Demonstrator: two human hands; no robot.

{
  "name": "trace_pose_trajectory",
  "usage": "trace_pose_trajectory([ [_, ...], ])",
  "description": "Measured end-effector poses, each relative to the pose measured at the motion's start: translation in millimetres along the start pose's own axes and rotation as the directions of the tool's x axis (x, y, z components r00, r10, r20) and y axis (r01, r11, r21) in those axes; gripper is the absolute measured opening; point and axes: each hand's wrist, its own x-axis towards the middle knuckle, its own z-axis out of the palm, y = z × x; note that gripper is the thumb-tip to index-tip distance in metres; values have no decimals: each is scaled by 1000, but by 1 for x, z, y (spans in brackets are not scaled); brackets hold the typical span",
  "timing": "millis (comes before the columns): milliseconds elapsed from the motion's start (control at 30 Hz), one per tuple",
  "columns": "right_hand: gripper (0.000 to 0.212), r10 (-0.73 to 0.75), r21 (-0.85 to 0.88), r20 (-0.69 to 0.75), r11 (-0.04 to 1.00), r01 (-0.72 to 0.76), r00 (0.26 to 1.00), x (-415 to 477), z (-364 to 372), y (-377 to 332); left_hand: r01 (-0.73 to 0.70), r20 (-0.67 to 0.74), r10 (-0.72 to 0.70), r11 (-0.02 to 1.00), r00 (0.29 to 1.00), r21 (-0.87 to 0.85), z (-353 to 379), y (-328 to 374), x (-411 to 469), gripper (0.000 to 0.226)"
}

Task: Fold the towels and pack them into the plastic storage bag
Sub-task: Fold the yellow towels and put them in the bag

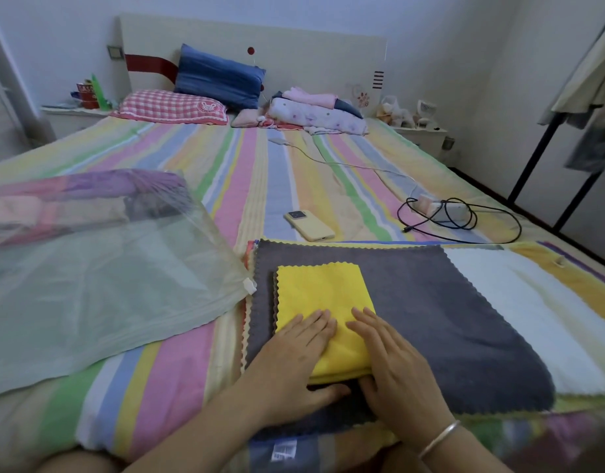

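A folded yellow towel (323, 291) lies on a spread dark grey towel (441, 302) at the near edge of the bed. My left hand (294, 356) rests flat on the yellow towel's near left part, fingers straight. My right hand (393, 360) lies flat on its near right part, thumb at the folded edge. A white towel (519, 302) shows from under the grey one at the right. The clear plastic storage bag (99, 288) lies to the left, with folded coloured towels (55, 206) inside its far end.
A yellow phone (309, 225) lies just beyond the towels. A black cable with a white power strip (448, 209) sits at the right. Pillows (192, 93) and folded bedding (318, 110) are at the headboard. A clothes rack (567, 158) stands at the right.
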Motion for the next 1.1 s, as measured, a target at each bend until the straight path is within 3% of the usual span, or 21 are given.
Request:
trace_pose_trajectory([
  [100,53,131,237,-72,965,-111,989,-1,-6,9,-15,-173,-6,993,985,-119,-3,-3,-8,69],
  [200,35,179,398,-79,908,-133,981,1,-18,18,3,-267,-83,958,960,-287,-16,-5,-18,50],
  [367,26,87,415,-173,910,-8,981,2,-49,10,-59,-346,-282,694,895,-717,-49,6,-26,20],
  [433,16,100,477,-144,879,-19,984,2,-54,3,-46,-303,-351,584,886,-811,-54,14,-26,20],
  [500,19,173,513,-77,851,-110,982,3,-51,-1,57,-219,-460,514,861,-856,-49,16,-23,30],
  [600,32,350,496,-22,817,-293,937,11,-37,0,260,-159,-564,589,810,-765,-35,8,-12,36],
  [700,36,514,400,54,774,-490,856,27,-21,8,473,-156,-643,685,750,-554,-22,2,5,44],
  [800,33,633,268,246,683,-679,734,38,-6,20,635,-76,-716,658,694,-404,-12,-3,20,37],
  [867,32,664,225,312,643,-732,679,42,0,25,677,-30,-752,610,659,-412,-14,-2,24,37],
  [900,33,674,208,323,634,-745,664,42,2,26,674,-57,-760,607,648,-421,-18,1,25,42],
  [933,34,686,186,322,630,-754,653,43,3,26,647,-173,-731,670,660,-364,-20,2,24,50],
  [1000,34,703,136,297,639,-757,646,44,4,24,521,-401,-495,852,771,-50,-24,8,23,67],
  [1033,35,710,118,285,641,-759,644,44,2,21,380,-422,-312,921,851,85,-23,10,24,67],
  [1100,38,726,138,259,626,-768,638,45,-1,18,137,-287,-70,966,955,221,-11,7,26,56],
])
